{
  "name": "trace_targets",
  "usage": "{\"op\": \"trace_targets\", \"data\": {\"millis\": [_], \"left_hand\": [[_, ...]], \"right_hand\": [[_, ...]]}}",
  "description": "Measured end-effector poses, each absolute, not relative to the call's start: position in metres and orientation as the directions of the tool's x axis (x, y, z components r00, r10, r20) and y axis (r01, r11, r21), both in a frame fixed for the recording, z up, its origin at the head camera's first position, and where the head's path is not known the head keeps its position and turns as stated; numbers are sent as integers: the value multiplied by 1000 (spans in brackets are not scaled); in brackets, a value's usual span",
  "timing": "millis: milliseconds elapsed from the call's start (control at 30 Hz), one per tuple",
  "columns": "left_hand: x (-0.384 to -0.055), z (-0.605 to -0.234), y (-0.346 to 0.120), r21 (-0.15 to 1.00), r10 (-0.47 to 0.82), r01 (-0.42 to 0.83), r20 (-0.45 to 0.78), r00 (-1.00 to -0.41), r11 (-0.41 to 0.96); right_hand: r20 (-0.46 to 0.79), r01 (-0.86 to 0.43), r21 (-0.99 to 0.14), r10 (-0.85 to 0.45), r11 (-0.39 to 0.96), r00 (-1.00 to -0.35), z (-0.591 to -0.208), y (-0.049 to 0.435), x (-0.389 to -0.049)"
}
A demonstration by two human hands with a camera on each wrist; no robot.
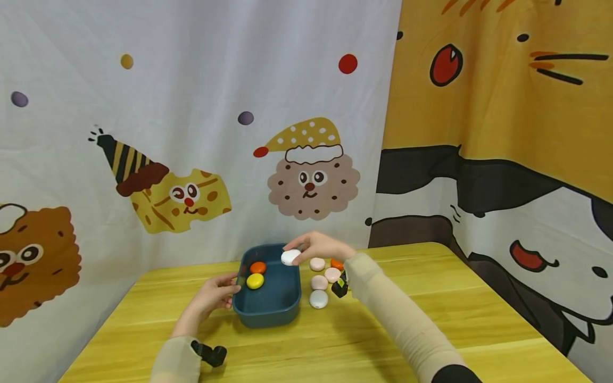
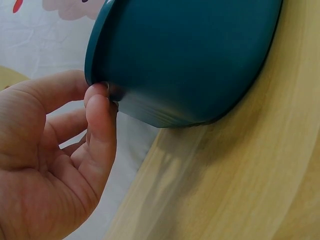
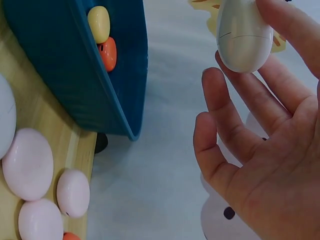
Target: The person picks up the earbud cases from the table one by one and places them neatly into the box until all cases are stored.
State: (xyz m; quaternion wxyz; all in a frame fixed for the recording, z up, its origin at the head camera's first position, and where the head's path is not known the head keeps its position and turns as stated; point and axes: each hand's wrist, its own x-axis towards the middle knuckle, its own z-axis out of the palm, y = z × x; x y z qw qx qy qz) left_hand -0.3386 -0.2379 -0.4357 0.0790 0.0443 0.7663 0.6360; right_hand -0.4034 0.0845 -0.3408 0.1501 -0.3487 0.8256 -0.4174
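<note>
My right hand (image 1: 318,247) pinches a smooth white rounded disc (image 1: 290,257) between thumb and fingers, above the right rim of a dark blue bin (image 1: 268,319). In the right wrist view a fine seam runs across this white disc (image 3: 245,42), and the other fingers are spread below it. My left hand (image 1: 213,293) holds the bin's left side, thumb and fingertips at its edge; the left wrist view shows them bent against the blue wall (image 2: 185,55). Inside the bin lie an orange disc (image 1: 258,267) and a yellow disc (image 1: 255,281), side by side toward the far left.
Right of the bin, several discs lie on the wooden table (image 1: 383,330): a white disc (image 1: 318,299), pink discs (image 1: 319,282) and an orange disc (image 1: 337,264) partly behind my right wrist. A printed curtain (image 1: 191,106) hangs behind the table's far edge.
</note>
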Motion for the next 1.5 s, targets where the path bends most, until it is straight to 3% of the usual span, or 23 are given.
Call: {"op": "trace_targets", "data": {"millis": [833,1133,1500], "left_hand": [[-340,-436,-239,985,188,-25,-58,-981,172],[-342,-439,-240,984,181,-36,-68,-981,175],[-342,-439,-241,983,176,-47,-79,-981,175]], "right_hand": [[18,-495,-749,-733,440,-680,-346,49,-406],[4,-511,-748,-767,423,-641,-353,38,-416],[-52,-446,-790,-772,419,-634,-362,19,-417]]}}
